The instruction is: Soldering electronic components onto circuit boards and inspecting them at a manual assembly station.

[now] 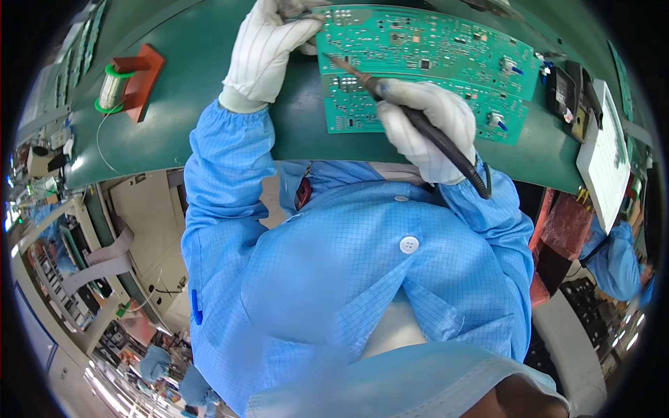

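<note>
My right hand [432,125], in a white glove, grips a soldering iron [362,78] with a dark handle and cable. Its tip lies over the left part of a long green circuit board [446,52] full of small components. A second strip of green board [355,111] lies along the near side of the first. Each carries a white part with a blue shaft near its right end. My left hand [268,56], also gloved, is closed at the far left corner of the board. What its fingers pinch there is mostly hidden.
A spool of solder wire [111,90] sits on a red holder [148,83] at the left of the green work mat [188,83]. On the right stand a black box [568,97] and a tilted white panel [605,153]. Another person in blue [617,265] is at the far right.
</note>
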A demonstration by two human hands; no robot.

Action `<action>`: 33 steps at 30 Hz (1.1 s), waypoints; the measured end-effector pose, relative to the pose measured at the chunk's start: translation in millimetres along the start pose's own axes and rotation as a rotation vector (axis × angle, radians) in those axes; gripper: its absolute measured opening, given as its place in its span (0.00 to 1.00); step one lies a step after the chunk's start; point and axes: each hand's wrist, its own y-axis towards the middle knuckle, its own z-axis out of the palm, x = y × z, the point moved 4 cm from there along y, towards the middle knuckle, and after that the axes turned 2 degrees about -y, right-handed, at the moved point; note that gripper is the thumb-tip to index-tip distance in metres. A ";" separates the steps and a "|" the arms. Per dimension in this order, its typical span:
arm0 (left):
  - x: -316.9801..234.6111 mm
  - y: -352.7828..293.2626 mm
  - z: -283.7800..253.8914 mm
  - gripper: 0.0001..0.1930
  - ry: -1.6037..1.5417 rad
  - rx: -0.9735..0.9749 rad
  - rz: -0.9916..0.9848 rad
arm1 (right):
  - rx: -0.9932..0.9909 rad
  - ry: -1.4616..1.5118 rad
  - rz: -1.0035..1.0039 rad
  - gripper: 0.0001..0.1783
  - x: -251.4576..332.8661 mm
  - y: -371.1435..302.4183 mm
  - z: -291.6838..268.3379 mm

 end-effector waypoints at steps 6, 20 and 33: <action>-1.8 1.6 -1.1 0.13 0.046 0.057 0.140 | -0.107 0.042 0.117 0.15 0.0 -19.5 -48.1; -3.8 3.3 3.2 0.11 0.128 -0.011 0.047 | -0.879 -0.447 0.679 0.13 -59.1 -95.2 -305.7; -14.4 -2.8 -1.9 0.12 0.119 0.052 0.182 | -0.497 -0.524 0.756 0.20 -190.1 -118.2 -324.0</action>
